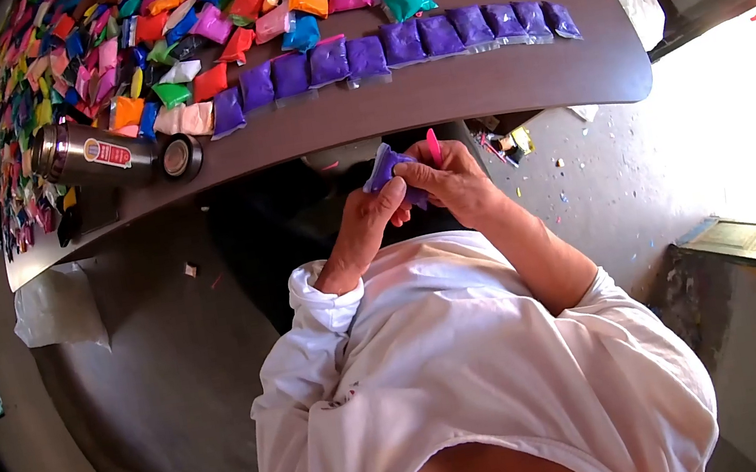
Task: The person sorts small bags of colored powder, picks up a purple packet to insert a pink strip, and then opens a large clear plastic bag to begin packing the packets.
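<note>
A small clear packet of purple clay-like material (379, 165) is held between my two hands, above my lap and just off the table's near edge. My left hand (369, 226) is closed on its lower left side, thumb pressed against it. My right hand (456, 183) pinches the packet's right side with thumb and finger. From the same right hand a flat pink plastic stick (433, 146) pokes up between the fingers; its lower part is hidden. On the table beyond, similar purple packets (329, 62) lie side by side in a curved row.
Many packets in mixed colours (214, 24) cover the brown table (512, 84) at the back and left. A steel flask (87, 154) lies on its side there, a round lid (181, 157) beside it. A plastic bag (61, 308) hangs below the left edge. Scraps litter the floor (577, 192).
</note>
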A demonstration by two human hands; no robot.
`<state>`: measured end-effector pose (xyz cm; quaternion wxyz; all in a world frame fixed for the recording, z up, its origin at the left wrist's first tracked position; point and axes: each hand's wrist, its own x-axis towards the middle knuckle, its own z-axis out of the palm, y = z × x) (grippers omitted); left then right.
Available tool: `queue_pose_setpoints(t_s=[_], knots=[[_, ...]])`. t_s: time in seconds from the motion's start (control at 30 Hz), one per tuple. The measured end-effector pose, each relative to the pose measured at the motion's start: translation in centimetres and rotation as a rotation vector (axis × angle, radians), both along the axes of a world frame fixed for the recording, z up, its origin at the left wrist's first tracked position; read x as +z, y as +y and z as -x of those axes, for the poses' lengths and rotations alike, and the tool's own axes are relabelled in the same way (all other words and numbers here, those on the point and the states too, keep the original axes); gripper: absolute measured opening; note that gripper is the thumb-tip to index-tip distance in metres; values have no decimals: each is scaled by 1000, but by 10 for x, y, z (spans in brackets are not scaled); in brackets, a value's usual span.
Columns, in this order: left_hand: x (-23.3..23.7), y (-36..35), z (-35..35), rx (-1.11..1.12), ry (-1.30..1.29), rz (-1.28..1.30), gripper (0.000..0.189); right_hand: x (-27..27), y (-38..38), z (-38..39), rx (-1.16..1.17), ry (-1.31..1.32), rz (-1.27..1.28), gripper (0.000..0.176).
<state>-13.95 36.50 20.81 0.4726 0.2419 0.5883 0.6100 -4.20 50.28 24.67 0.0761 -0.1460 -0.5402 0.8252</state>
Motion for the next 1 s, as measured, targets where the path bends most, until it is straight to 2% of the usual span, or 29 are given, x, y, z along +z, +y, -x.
queue_pose_setpoints(t_s=[0.07, 0.17, 0.27, 0.3, 0.4, 0.47, 0.53, 0.6, 0.63, 0.7, 0.83, 1.0], knots=[[0, -3, -3, 33, 40, -57, 45, -1, -7, -1, -22, 19, 122, 22], [6, -8, -6, 51, 81, -24, 46, 2, -11, -5, 0, -35, 175, 22], [6, -13, -7, -33, 115, -39, 49, -3, -1, -13, 95, -185, 36, 21], [6, -14, -5, -34, 114, -43, 49, -2, 1, -16, 118, -155, 78, 20], [-1, -14, -1, 48, 150, -66, 55, -7, -4, -17, 5, -110, 47, 19], [-4, -12, 2, 172, 3, -18, 58, -9, -8, -13, -32, -86, 119, 19], [-9, -13, 2, 143, -3, 17, 62, -11, -12, -8, -144, -85, 175, 20], [-19, -14, 0, 80, -159, -60, 62, -9, -18, -5, -160, -93, 149, 22], [-19, -16, 0, 81, -159, -60, 62, -12, -19, -5, -171, -94, 172, 21], [-18, -19, 2, 32, -218, -82, 55, -15, -24, -4, -183, -93, 194, 21], [-10, -16, -2, 132, -243, -107, 58, -19, -33, -7, -278, -114, 188, 20], [-5, -17, 1, 112, -12, -9, 49, -21, -30, -8, -256, -248, 273, 18]])
